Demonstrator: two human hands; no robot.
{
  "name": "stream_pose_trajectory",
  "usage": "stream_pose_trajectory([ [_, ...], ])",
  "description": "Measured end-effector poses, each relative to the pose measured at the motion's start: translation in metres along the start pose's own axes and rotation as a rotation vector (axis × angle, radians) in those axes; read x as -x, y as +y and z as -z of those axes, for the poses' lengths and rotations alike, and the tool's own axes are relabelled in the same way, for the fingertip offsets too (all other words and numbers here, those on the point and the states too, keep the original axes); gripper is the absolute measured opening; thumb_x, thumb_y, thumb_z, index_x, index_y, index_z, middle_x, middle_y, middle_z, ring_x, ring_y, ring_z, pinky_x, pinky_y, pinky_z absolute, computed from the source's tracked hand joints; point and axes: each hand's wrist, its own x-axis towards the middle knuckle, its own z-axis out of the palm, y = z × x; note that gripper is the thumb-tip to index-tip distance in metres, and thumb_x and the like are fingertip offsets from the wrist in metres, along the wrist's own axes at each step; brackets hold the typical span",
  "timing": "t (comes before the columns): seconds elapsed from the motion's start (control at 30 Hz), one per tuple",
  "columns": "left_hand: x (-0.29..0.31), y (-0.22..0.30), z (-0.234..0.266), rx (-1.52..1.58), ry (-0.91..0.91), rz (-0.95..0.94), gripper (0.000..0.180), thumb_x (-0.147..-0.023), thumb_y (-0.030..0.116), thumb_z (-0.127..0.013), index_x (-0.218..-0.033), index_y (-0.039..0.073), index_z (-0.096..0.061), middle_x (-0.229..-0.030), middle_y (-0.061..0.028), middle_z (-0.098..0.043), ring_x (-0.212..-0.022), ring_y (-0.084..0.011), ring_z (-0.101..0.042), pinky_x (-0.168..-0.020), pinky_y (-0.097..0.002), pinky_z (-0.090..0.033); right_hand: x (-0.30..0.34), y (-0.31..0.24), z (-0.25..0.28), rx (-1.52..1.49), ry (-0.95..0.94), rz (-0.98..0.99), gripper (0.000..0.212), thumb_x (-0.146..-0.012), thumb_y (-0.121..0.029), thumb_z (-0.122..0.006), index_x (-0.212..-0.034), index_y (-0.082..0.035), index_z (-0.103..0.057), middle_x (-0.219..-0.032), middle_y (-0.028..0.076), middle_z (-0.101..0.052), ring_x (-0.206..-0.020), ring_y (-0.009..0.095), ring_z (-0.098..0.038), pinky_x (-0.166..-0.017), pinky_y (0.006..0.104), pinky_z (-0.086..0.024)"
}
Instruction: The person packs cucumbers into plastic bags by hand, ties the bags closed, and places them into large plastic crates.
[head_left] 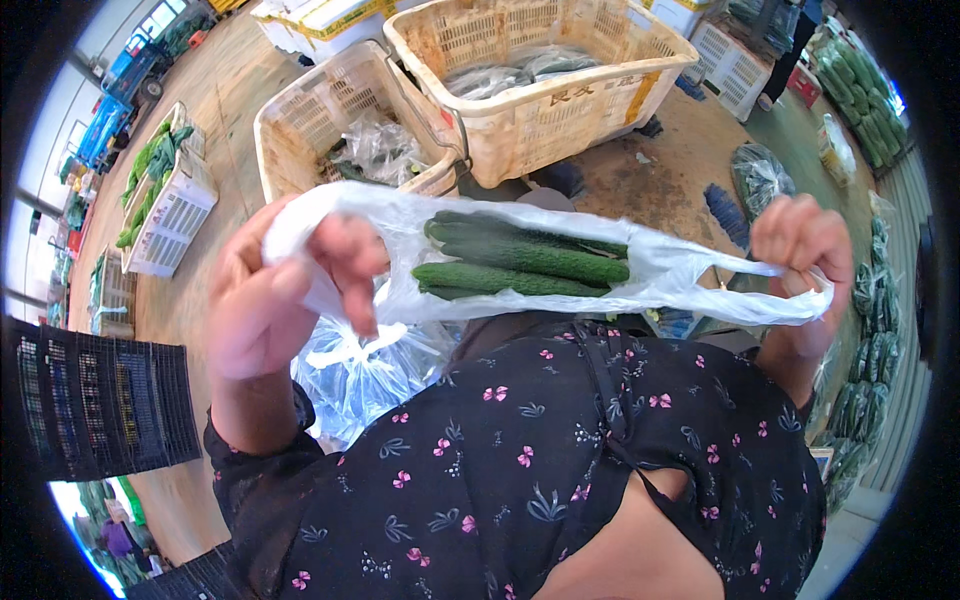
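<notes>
A white plastic bag is stretched sideways in front of my chest. Several long dark green cucumbers lie side by side in its middle, partly covered by the film. My left hand holds the left end, which loops around it; its fingers reach through the bag's opening and are slightly blurred. At the other end, my right hand is closed on the twisted corner, fingers pinched around the film. Below the bag, a clear plastic sheet or bag shows beside my left forearm.
Two dirty cream crates stand ahead: a smaller one holding plastic-wrapped produce and a larger one with bagged contents. White crates of green vegetables stand at left, near a dark mesh crate. Packed green produce lines the right side.
</notes>
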Motion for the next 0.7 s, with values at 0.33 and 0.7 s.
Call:
stream_pose_trajectory([
  [0.33, 0.009, -0.007, -0.005, -0.056, -0.113, 0.078, 0.054, -0.086, 0.007, -0.048, -0.130, -0.011, -0.023, -0.132, -0.0338, -0.023, -0.107, -0.0430, -0.048, -0.053, -0.0363, -0.059, -0.009, -0.032, 0.014, 0.025, -0.493, 0.091, 0.024, -0.073, -0.022, -0.072, -0.076, -0.006, -0.055, -0.076, 0.006, -0.054, -0.064, 0.017, -0.052, -0.054, 0.0253, -0.039],
  [0.7, 0.021, -0.006, -0.008, -0.053, -0.061, 0.259, 0.119, -0.049, 0.014, -0.086, -0.134, -0.008, -0.006, -0.139, -0.0277, -0.011, -0.116, -0.0404, -0.041, -0.059, -0.0305, -0.058, -0.001, -0.025, 0.053, 0.065, -0.686, -0.017, 0.035, -0.070, -0.031, -0.072, -0.083, -0.006, -0.052, -0.082, 0.007, -0.052, -0.073, 0.018, -0.049, -0.062, 0.0275, -0.037],
])
